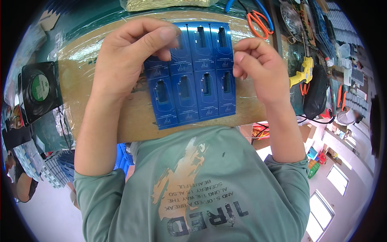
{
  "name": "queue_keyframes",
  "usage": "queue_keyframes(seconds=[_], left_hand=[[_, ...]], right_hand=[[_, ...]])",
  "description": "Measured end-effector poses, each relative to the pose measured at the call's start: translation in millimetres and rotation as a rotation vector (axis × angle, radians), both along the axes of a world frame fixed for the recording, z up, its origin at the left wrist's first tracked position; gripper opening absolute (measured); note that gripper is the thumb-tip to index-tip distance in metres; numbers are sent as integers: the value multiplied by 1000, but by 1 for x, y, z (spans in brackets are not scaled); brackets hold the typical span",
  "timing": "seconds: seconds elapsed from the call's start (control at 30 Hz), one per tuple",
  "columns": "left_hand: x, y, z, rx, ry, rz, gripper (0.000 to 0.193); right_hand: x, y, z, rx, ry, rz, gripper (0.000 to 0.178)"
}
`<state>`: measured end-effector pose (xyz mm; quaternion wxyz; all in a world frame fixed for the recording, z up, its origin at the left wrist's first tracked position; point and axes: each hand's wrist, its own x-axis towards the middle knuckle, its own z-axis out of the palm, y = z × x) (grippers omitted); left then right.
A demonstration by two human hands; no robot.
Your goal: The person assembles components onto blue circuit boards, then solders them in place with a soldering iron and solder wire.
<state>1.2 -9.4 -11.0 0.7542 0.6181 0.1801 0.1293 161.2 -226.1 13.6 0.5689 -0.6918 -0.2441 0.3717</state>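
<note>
A blue circuit board panel (186,97), divided into several units with dark rounded slots, lies in front of me on the brown work surface. Over its upper left part hovers my left hand (131,52), thumb and forefinger pinched together; whatever is between the fingertips is too small or hidden to make out. Beside the panel's upper right edge is my right hand (260,66), its fingers curled and thumb drawn in against them. What it holds, if anything, does not show. My left hand hides the panel's upper left corner.
To the left stands a black fan (40,90). Orange-handled pliers (258,24) lie at the far right, with a yellow glue gun (303,72) and a black pouch (316,97) nearer. A plastic-wrapped gold bundle (169,4) sits at the far edge.
</note>
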Motion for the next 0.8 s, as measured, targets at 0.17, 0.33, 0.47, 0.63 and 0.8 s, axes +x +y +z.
queue_keyframes(seconds=[0.17, 0.33, 0.47, 0.63, 0.8], left_hand=[[0, -1, -2, -33, 2, 51, 17], [1, 1, -4, -33, 2, 43, 18], [0, 2, -5, -27, 14, 35, 18], [0, 2, -4, -27, -22, 24, 19], [0, 2, -5, -31, -21, 29, 19]], right_hand=[[6, -19, -7, -247, -487, 270, 22], [0, -17, -4, -256, -723, 314, 21], [-5, -16, -1, -328, -650, 255, 21], [-6, -13, 2, -356, -664, 259, 20], [-7, -12, 4, -374, -675, 267, 20]])
